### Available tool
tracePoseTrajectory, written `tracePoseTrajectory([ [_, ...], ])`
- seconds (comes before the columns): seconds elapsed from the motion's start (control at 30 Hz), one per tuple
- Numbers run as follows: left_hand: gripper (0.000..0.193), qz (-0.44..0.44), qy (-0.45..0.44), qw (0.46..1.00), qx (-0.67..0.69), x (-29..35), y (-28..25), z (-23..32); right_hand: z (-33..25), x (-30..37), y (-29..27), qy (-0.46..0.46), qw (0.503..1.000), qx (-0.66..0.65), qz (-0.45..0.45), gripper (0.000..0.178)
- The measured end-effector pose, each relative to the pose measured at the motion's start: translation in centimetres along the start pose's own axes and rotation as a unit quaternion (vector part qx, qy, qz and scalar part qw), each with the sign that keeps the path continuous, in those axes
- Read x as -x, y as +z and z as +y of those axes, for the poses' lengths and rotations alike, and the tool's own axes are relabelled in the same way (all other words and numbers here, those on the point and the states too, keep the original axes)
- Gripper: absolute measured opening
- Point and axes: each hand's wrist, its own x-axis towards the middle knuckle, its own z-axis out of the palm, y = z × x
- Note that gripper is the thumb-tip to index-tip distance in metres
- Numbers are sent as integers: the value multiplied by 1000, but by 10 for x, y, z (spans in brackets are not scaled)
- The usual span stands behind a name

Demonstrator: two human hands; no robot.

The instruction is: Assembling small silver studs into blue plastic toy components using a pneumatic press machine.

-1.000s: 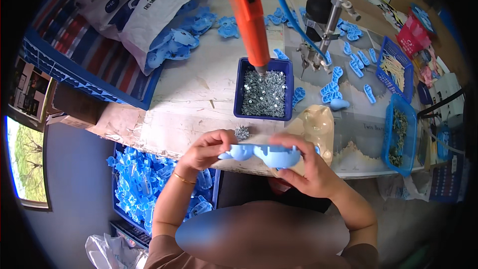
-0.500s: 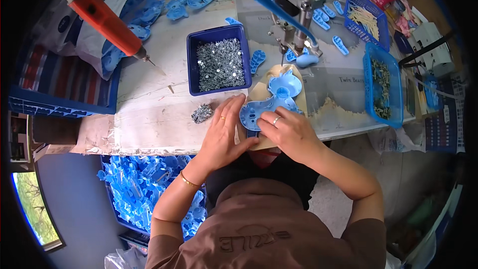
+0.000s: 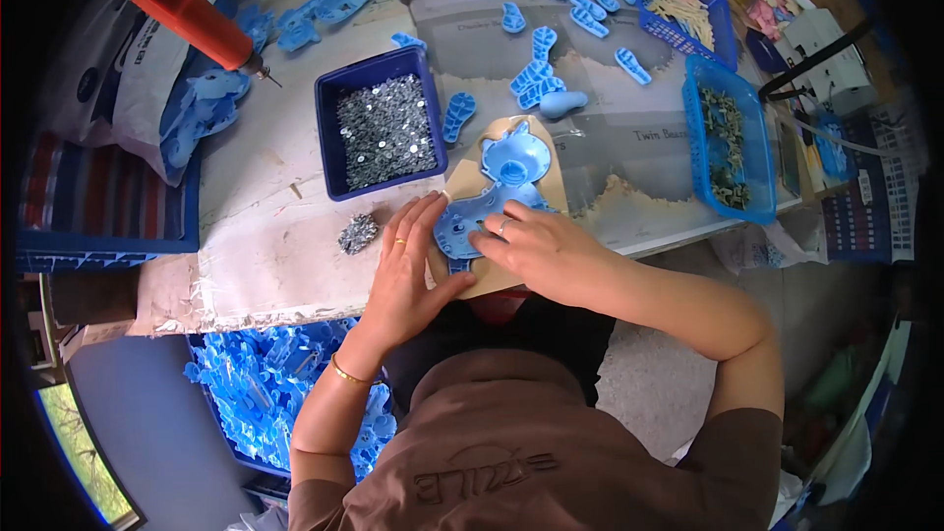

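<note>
Hands at centre frame, both laid on a blue plastic part [image 3: 489, 205] resting on a tan pad [image 3: 547, 169] near the front edge of the table [image 3: 265, 226]. Left hand [image 3: 408, 265] spread flat, fingers apart, fingertips touching the part's lower left edge, palm lying below and left of it; ring on one finger, gold bracelet [image 3: 344, 374] at the wrist. Right hand [image 3: 536, 251] lying over the part's lower right portion, fingers loosely curled and pressed onto it, also ringed; not closed around anything. Upper rounded lobe of the part uncovered, just above both hands.

Small heap of silvery screws [image 3: 358, 232] on the bare table, just left of the left hand's fingertips. Dark blue bin [image 3: 329, 138] filled with the same screws, above the left hand and up-left of the part. Orange power screwdriver [image 3: 192, 12] hanging at upper left, tip pointing down toward the bin. White bag [image 3: 118, 69] spilling blue pieces at far left. Loose blue pieces [image 3: 536, 69] scattered across the upper middle of the table. Two blue baskets at upper right, one with pale pieces [image 3: 688, 10], one with dark small hardware [image 3: 728, 143]. Blue crate [image 3: 256, 393] heaped with more blue parts under the table edge, lower left, beside the left forearm.
</note>
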Motion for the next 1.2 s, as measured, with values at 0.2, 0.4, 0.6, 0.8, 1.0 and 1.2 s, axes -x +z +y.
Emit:
tracePoseTrajectory([
  [0.2, 82, -35, 18, 999, -33, -11, -8, 15, 36, -7, -25, 6, 981, -190, -41, 26],
  [0.4, 62, 4, 25, 999, -25, -13, -17, 27, 143, -1, -77, 260, 945, -145, 135, 14],
  [0.6, 41, 10, 43, 999, 27, -18, -16, 36, 306, 57, -110, 508, 820, 66, 255, 15],
  [0.8, 25, -3, 37, 997, 70, -23, -11, 48, 391, 55, -107, 568, 803, 97, 153, 17],
  [1.0, 22, -39, 30, 995, 86, -31, -4, 56, 455, 59, -90, 604, 797, 27, 0, 35],
  [1.2, 22, -35, 20, 996, 80, -36, -2, 58, 427, 59, -102, 580, 813, 32, 41, 28],
])
